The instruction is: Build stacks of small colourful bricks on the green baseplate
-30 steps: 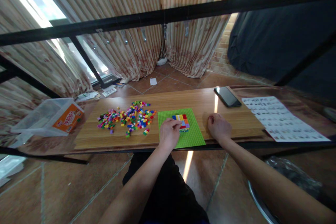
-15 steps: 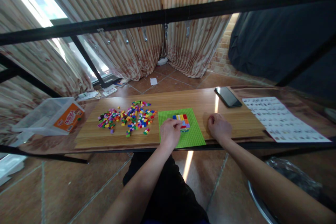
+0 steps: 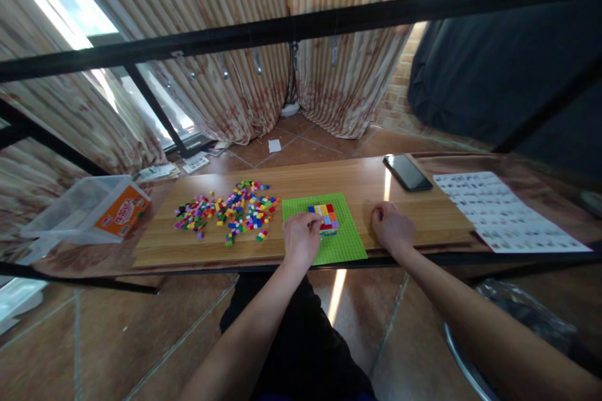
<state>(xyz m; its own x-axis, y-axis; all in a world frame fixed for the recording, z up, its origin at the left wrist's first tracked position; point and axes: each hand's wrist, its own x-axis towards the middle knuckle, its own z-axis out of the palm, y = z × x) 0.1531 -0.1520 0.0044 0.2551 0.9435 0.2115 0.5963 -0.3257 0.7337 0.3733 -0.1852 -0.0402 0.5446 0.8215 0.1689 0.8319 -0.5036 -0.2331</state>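
Observation:
On the green baseplate (image 3: 345, 244) stands a low block of multicoloured building bricks (image 3: 329, 216), with blue, yellow, red, orange and purple on top. My left hand (image 3: 301, 238) is at the block's left side, its fingers pinched together at the near left edge of the top. Whatever the fingertips hold, if anything, is too small to make out. Right of the baseplate, my right hand (image 3: 392, 225) rests on the wooden board with its fingers curled in; the inside of the curl is hidden.
Loose bricks (image 3: 235, 210) lie scattered left of the baseplate. A clear plastic box (image 3: 75, 210) with an orange label stands at the far left. At the back right lies a phone (image 3: 408, 172), beside a printed sheet (image 3: 508, 213). A black bar (image 3: 301, 28) crosses beyond the board.
My left hand has shifted slightly left, uncovering a bit more of the brick block's top. My right hand stays where it was.

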